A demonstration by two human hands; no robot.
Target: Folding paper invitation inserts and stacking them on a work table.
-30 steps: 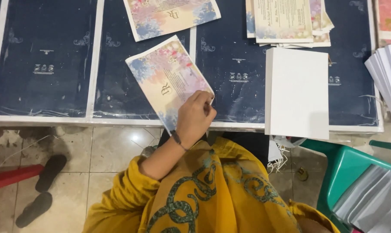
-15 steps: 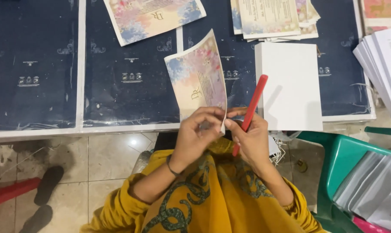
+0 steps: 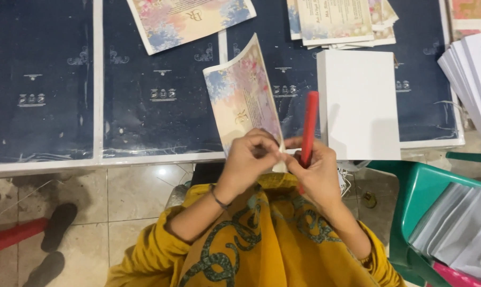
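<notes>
Stretching across the top of the view, the dark blue printed sheets cover the table, white borders between them. On them, at right, lies a blank white stack of cards, with a green plastic chair below it. Centre stage: a floral card tilts up off the table edge, its lower corner pinched between both hands. Left hand is curled, fingertips closed on that corner. Right hand meets it, thumb and forefinger nipping the same corner while the other fingers grip a red stick-shaped tool pointing upward.
</notes>
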